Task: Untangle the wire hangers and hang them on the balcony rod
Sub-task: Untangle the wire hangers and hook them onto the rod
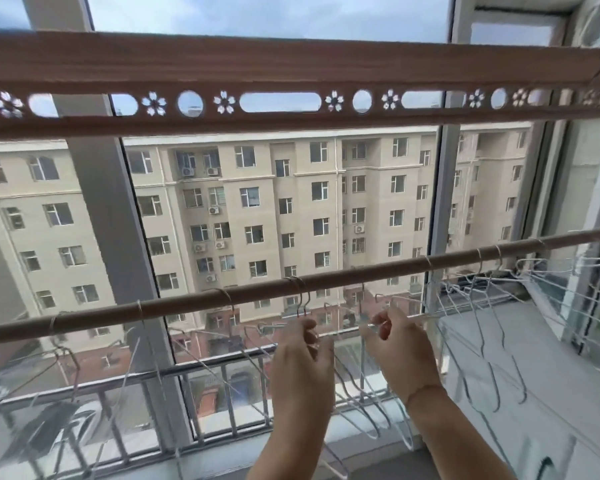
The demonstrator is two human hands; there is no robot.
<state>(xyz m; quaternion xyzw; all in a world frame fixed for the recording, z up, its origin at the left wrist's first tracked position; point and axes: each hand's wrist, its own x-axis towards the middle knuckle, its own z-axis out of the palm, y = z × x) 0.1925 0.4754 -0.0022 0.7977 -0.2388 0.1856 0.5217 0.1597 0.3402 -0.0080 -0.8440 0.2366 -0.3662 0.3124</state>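
Seemingly left hand (302, 362) and right hand (400, 351) pinch hangers (362, 375) (below rod (187, 304))

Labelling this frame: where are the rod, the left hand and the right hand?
rod (187, 303), head view, bare stretch left of centre.
left hand (302, 362), head view, back of hand.
right hand (400, 351), head view, back of hand.

Both forearms bare to bottom frame edge. Left hand (302, 365), right hand (400, 348) bare. Right wrist: thin band (425, 389), thread-like, pale; material unclear. Fingernail detail too blurred to record.
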